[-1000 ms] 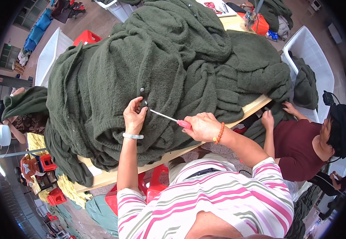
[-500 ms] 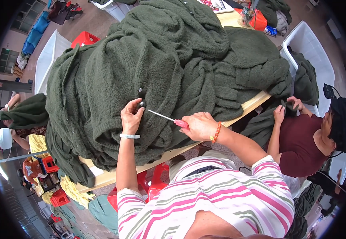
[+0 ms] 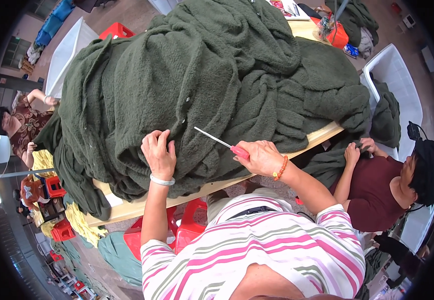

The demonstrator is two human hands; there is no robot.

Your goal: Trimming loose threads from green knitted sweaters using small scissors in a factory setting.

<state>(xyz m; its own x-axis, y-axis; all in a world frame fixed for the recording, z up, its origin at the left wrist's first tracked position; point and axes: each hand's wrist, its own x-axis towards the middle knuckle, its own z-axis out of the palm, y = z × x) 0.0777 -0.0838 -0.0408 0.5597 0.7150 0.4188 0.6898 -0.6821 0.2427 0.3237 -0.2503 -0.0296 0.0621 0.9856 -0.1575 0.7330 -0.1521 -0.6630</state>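
Observation:
Dark green fuzzy knitted garments (image 3: 147, 85) lie heaped over a wooden table. My left hand (image 3: 159, 156) rests at the near side of the heap, its fingers bent into the fabric of one garment; their tips are partly hidden. Two small shiny buttons (image 3: 183, 121) sit in a row on the cloth just beyond that hand. In my right hand (image 3: 262, 157) is a screwdriver-like tool (image 3: 240, 152) with a pinkish-red handle and a thin metal shaft. Its tip points up and left, over the cloth, to the right of the buttons.
The table's wooden edge (image 3: 217, 187) runs along my front, with red stools (image 3: 192, 230) below it. At right, a co-worker in maroon (image 3: 372, 185) handles dark cloth beside a white bin (image 3: 394, 75). Another person (image 3: 24, 120) works at the far left, near a second white bin (image 3: 67, 60).
My left hand has come away from the button it held and moved down and left onto the fabric. The tool in my right hand has shifted slightly right. The person at left now shows more.

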